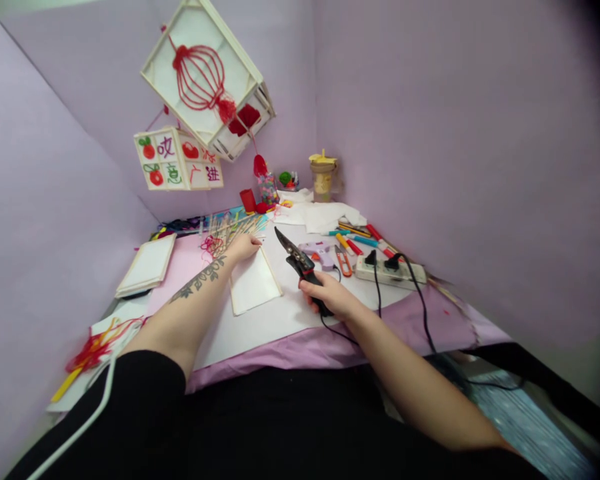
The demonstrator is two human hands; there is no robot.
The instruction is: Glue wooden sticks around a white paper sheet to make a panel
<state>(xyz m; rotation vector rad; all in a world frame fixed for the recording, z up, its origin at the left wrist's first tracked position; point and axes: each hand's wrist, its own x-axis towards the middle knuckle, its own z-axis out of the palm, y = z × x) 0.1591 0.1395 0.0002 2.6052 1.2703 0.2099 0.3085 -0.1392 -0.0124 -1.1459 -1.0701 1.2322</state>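
Note:
My right hand [325,293] is wrapped round the black handles of pruning shears [300,260], whose dark blade points up and to the left above the table. My left hand [245,248] reaches to the far end of a white framed panel [256,285] that lies flat on the table. Its fingers are closed together, and whatever they may hold is too small to make out. Just beyond it lie several thin wooden sticks [225,230] and a tangle of red cord [211,247].
A lilac glue gun [317,252], orange snips [344,261], markers [360,241] and a power strip [391,272] with black cables lie at the right. Framed panels [146,265] are stacked at the left. Paper lanterns [200,73] hang over the table. A drink cup [323,179] stands at the back.

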